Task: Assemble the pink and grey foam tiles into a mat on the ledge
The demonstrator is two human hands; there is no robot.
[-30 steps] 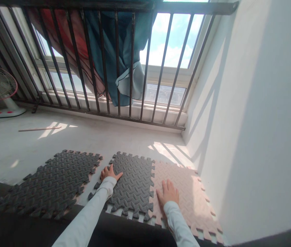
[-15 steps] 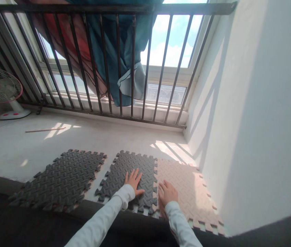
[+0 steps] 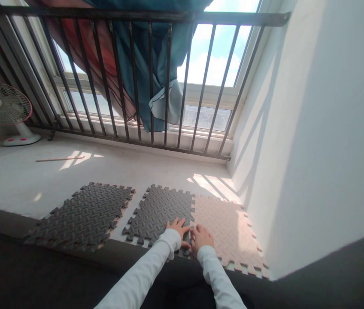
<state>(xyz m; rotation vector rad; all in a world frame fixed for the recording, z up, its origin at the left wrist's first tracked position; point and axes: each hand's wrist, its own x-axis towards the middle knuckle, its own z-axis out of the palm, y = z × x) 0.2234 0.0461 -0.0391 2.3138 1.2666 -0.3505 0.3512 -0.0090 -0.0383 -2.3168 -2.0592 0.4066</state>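
My left hand (image 3: 178, 231) lies with spread fingers on a dark grey foam mat tile (image 3: 162, 208), close to its lower right corner. Beside it, my right hand (image 3: 202, 239) has its fingers bent and close together on the left edge of a pink foam mat tile (image 3: 220, 219), near the seam; its thumb is hidden. The two hands almost touch. Along the seam the tiles' toothed edges meet, but the lower end is partly covered by my hands. Another dark grey foam mat tile (image 3: 88, 214) lies apart to the left.
The tiles rest on a white ledge (image 3: 111, 167) with a front edge toward me. A dark metal railing (image 3: 120, 135) stands before the window and a curtain (image 3: 156, 77). A fan (image 3: 1, 105) and a thin stick (image 3: 60, 159) lie left; a white wall (image 3: 313, 128) rises right.
My left hand has slid right and toward me, to the seam. My right hand has shifted slightly left, closer to it. The view has tilted a little.
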